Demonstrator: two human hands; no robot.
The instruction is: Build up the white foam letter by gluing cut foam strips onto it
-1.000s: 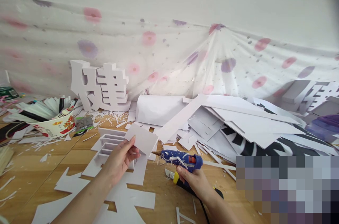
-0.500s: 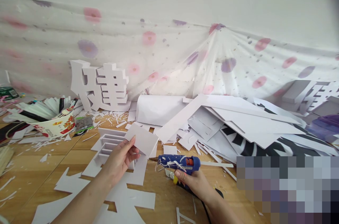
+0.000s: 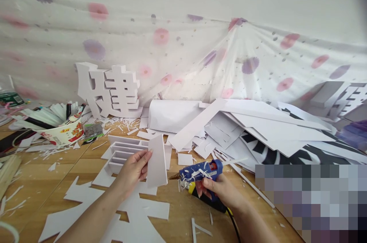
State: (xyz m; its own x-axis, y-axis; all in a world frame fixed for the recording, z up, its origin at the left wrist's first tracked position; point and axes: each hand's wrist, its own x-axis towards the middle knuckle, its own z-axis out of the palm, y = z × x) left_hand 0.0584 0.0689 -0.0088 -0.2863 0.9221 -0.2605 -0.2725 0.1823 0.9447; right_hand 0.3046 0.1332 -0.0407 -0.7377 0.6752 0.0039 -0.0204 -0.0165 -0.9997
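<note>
Between the thumb and fingers of my left hand [image 3: 137, 166] is a white foam board piece [image 3: 157, 160], held upright with its edge turned toward the right. My right hand [image 3: 222, 189] grips a blue hot glue gun [image 3: 199, 170], its nozzle pointing left, close to the board piece but apart from it. Thin glue strands cling to the gun. Behind my left hand, a flat white character cutout [image 3: 134, 210] lies on the table, with upright strips [image 3: 126, 147] standing on its far part. Under the gun sits a yellow-and-black tool [image 3: 205, 197], partly hidden.
A finished white 3D character [image 3: 110, 90] stands at the back left. Near it, a paper bowl [image 3: 61, 134] holds markers. White boards and paper [image 3: 266, 124] are piled at the back right. Foam scraps [image 3: 200, 227] litter the wooden table [image 3: 34, 185].
My left hand has turned the board piece from a slant to nearly upright and lowered it. The glue gun has shifted slightly right and tilted, nozzle lower.
</note>
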